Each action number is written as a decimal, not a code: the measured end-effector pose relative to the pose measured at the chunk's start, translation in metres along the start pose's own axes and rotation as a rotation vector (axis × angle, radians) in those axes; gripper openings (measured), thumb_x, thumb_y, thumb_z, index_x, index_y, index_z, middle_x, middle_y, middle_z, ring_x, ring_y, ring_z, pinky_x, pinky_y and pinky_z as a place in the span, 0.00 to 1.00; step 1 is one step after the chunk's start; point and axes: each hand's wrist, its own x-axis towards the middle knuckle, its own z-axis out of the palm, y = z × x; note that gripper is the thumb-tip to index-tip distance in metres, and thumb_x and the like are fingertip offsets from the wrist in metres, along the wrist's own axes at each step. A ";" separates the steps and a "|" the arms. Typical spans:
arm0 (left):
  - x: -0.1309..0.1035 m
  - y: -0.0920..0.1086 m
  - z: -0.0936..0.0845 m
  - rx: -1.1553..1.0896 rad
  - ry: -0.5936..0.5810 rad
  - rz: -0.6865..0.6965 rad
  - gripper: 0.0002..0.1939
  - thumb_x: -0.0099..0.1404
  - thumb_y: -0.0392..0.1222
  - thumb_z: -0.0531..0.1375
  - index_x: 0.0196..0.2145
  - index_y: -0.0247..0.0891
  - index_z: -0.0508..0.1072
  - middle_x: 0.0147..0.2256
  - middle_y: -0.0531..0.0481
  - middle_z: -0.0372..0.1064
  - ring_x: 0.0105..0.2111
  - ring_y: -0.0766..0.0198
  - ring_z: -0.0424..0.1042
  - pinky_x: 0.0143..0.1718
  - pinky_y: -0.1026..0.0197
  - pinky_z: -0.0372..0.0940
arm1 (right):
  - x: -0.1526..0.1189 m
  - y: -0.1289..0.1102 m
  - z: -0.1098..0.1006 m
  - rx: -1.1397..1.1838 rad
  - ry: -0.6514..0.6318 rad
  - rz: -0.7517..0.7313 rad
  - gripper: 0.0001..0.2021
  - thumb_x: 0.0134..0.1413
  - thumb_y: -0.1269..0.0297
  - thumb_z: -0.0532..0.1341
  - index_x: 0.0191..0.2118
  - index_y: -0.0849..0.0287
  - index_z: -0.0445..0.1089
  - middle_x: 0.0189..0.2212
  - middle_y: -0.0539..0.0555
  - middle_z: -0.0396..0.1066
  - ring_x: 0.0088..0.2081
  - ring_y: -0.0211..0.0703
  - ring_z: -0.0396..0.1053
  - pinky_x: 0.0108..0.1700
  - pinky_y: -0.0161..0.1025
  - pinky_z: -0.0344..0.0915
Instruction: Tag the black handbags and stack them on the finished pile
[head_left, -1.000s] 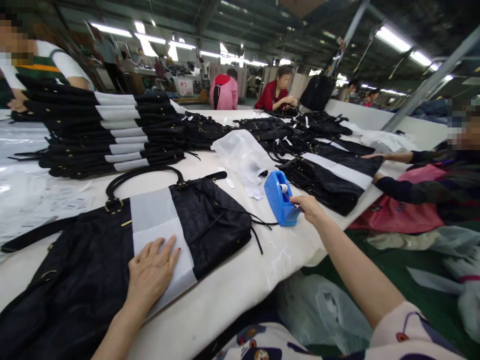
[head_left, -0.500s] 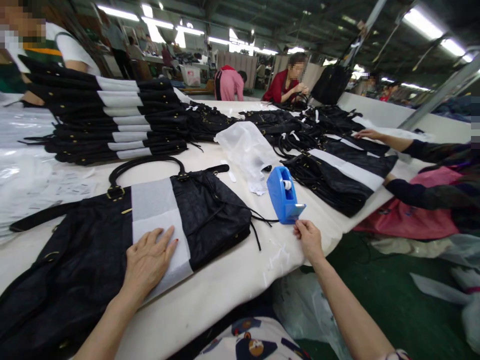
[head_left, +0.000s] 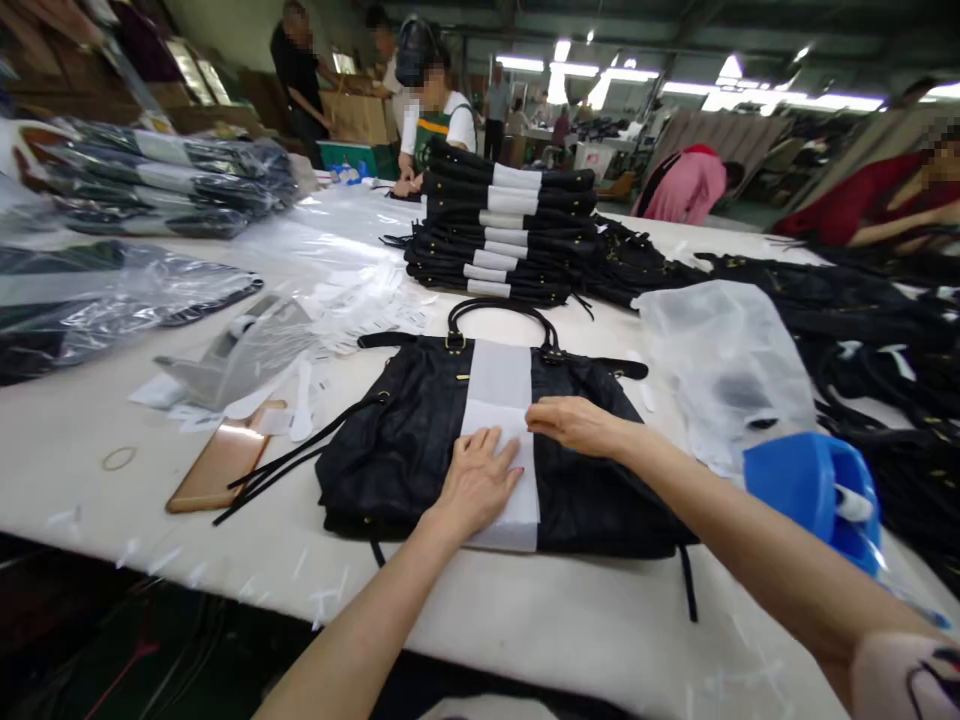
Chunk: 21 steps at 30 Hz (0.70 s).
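Note:
A black handbag (head_left: 585, 480) lies flat on the table before me, its handles pointing away. Around its middle runs a white paper band (head_left: 501, 372). My left hand (head_left: 478, 478) rests on the band with fingers spread. Just to the right, my right hand (head_left: 574, 422) touches the band's edge with fingertips pinched together; whatever is between them is too small to make out. A blue tape dispenser (head_left: 795, 490) stands at the right, partly behind my right forearm.
Behind the bag rises a stack of banded black bags (head_left: 502, 225). A phone (head_left: 221, 462) and a clear tape dispenser (head_left: 240, 350) lie left. Bags in plastic (head_left: 172, 180) sit at the far left. A crumpled white bag (head_left: 724, 350) is on the right. Several people work beyond.
My right hand has moved left from the blue dispenser's cutter to the paper band. My left hand stays on the band. The view has turned left.

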 end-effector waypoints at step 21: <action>0.000 -0.001 0.002 -0.046 0.035 0.002 0.15 0.63 0.46 0.50 0.44 0.36 0.65 0.42 0.43 0.62 0.45 0.56 0.59 0.44 0.51 0.54 | 0.022 -0.026 0.062 0.114 0.249 0.156 0.16 0.61 0.63 0.45 0.45 0.62 0.65 0.44 0.60 0.68 0.50 0.47 0.61 0.53 0.46 0.53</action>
